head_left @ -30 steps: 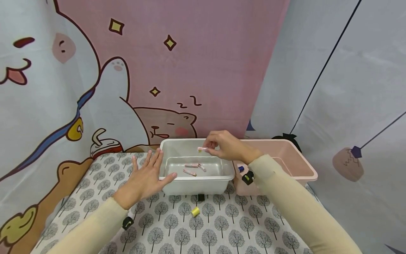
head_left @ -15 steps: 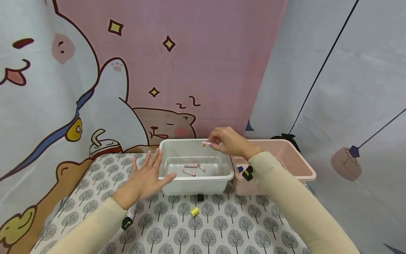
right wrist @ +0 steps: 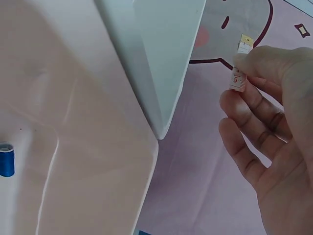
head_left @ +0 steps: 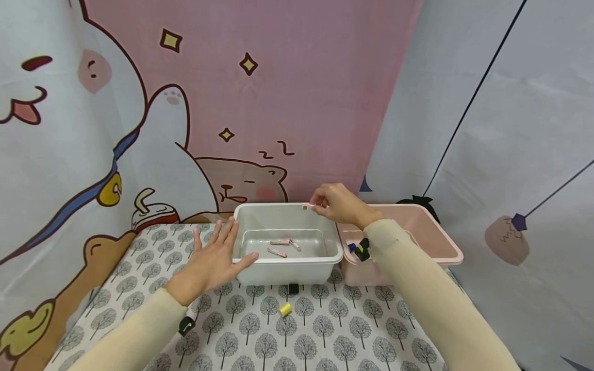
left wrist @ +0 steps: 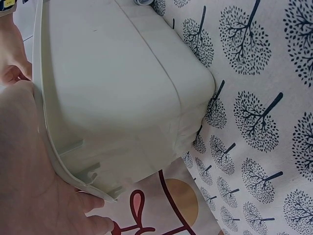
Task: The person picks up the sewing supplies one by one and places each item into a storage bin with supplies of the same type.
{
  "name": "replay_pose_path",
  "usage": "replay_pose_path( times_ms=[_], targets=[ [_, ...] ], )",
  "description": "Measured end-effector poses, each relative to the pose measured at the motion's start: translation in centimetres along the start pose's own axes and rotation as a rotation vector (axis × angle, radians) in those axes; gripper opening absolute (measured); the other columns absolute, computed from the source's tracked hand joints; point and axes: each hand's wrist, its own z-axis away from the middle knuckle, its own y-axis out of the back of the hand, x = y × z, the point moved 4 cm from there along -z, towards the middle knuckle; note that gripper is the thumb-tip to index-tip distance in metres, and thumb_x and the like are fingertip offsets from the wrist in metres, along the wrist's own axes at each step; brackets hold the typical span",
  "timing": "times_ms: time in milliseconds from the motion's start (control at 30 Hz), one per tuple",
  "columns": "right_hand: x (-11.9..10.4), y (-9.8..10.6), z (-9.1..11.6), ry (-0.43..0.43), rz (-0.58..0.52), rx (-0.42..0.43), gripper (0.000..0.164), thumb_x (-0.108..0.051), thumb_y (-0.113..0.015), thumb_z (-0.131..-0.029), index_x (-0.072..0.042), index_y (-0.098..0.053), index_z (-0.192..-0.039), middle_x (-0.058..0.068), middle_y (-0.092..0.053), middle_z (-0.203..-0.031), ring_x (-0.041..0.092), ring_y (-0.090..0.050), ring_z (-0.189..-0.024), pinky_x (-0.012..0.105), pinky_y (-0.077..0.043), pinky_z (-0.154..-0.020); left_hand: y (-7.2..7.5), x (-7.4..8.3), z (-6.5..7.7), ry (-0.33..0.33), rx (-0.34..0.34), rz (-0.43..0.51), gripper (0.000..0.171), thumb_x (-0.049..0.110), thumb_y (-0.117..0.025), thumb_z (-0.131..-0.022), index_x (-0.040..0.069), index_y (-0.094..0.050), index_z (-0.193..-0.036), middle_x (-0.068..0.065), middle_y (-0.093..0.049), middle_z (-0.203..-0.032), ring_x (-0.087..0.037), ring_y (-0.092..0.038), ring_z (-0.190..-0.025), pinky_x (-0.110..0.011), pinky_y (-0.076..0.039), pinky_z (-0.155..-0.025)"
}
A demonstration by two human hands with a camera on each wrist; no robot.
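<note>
My right hand (head_left: 341,203) pinches a short folded piece of measuring tape (right wrist: 238,78) between thumb and fingers, above the back right rim of the white tub (head_left: 287,261). Printed numbers and a yellow end show on the tape in the right wrist view. Three more small pink-and-white pieces, much like it, lie on the tub's floor, one of them a folded piece (head_left: 277,252) nearest the front. With fingers spread, my left hand (head_left: 211,265) rests at the tub's left rim. The left wrist view shows the palm along that rim (left wrist: 44,122).
A pink tub (head_left: 431,232) stands right beside the white one, with a blue thread spool (right wrist: 7,160) inside. On the tree-print cloth (head_left: 250,330) in front lies a yellow spool (head_left: 285,309). A cartoon curtain (head_left: 315,103) hangs close behind both tubs.
My right hand has risen and shifted right with the tape piece, from over the white tub's inside toward its back right corner. The left hand keeps its place at the rim.
</note>
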Motion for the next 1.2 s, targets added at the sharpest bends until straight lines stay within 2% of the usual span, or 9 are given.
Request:
replay_pose_path(
  times_ms=[200, 333, 400, 467, 700, 1000, 1200],
  targets=[
    [0.7, -0.2, 0.0, -0.05, 0.007, -0.001, 0.011, -0.013, -0.086, -0.104, -0.008, -0.088, -0.113, 0.006, -0.085, -0.102, 0.023, -0.076, -0.093, 0.04, -0.067, -0.086, -0.1, 0.0, -0.1, -0.007, 0.014, -0.002, 0.121, 0.095, -0.029, -0.108, 0.005, -0.009, -0.187, -0.01, 0.001, -0.197, -0.046, 0.0, -0.184, -0.086, 0.021, -0.133],
    [0.8, -0.1, 0.5, -0.108, 0.027, -0.021, 0.035, -0.028, -0.088, -0.105, -0.01, -0.085, -0.135, 0.013, -0.083, -0.13, 0.035, -0.079, -0.116, 0.053, -0.068, -0.103, 0.0, 0.1, 0.0, -0.009, 0.014, -0.004, 0.121, 0.095, -0.029, -0.108, 0.006, -0.006, -0.187, -0.01, 0.001, -0.197, -0.046, -0.001, -0.184, -0.086, 0.02, -0.134],
    [0.9, -0.1, 0.8, -0.137, 0.033, -0.032, 0.05, -0.038, -0.088, -0.105, -0.011, -0.08, -0.146, 0.016, -0.077, -0.146, 0.041, -0.076, -0.131, 0.062, -0.064, -0.113, 0.0, 0.2, 0.0, -0.01, 0.014, -0.004, 0.12, 0.095, -0.03, -0.109, 0.007, -0.005, -0.187, -0.01, 0.002, -0.197, -0.046, -0.001, -0.184, -0.086, 0.019, -0.135],
    [0.9, 0.0, 1.1, -0.159, 0.043, -0.036, 0.056, -0.044, -0.087, -0.105, -0.015, -0.077, -0.151, 0.015, -0.073, -0.153, 0.043, -0.073, -0.139, 0.066, -0.061, -0.118, 0.1, 0.2, 0.0, -0.012, 0.016, -0.002, 0.119, 0.094, -0.03, -0.109, 0.007, -0.005, -0.186, -0.01, 0.001, -0.197, -0.046, -0.002, -0.184, -0.087, 0.018, -0.135],
    [0.8, 0.2, 1.7, -0.158, 0.067, -0.015, 0.058, -0.049, -0.086, -0.105, -0.018, -0.076, -0.153, 0.015, -0.072, -0.151, 0.044, -0.076, -0.132, 0.064, -0.064, -0.113, 0.3, 0.2, -0.1, -0.003, 0.013, 0.008, 0.118, 0.093, -0.032, -0.109, 0.008, -0.004, -0.187, -0.01, 0.002, -0.197, -0.046, -0.001, -0.184, -0.086, 0.019, -0.135],
    [-0.1, 0.3, 2.5, -0.142, 0.055, -0.012, 0.054, -0.046, -0.086, -0.105, -0.02, -0.078, -0.152, 0.011, -0.073, -0.149, 0.034, -0.075, -0.116, 0.056, -0.066, -0.1, 0.1, 0.1, -0.1, -0.001, 0.011, 0.007, 0.118, 0.094, -0.031, -0.109, 0.009, -0.004, -0.187, -0.01, 0.002, -0.197, -0.046, -0.001, -0.184, -0.086, 0.019, -0.135],
    [-0.5, 0.1, 3.1, -0.118, 0.065, 0.0, 0.056, -0.046, -0.086, -0.105, -0.019, -0.077, -0.152, 0.012, -0.072, -0.155, 0.041, -0.074, -0.136, 0.064, -0.063, -0.115, 0.0, 0.0, 0.0, 0.001, 0.009, 0.01, 0.116, 0.091, -0.035, -0.111, 0.009, -0.003, -0.187, -0.01, 0.002, -0.197, -0.046, -0.001, -0.184, -0.085, 0.019, -0.135]
  ],
)
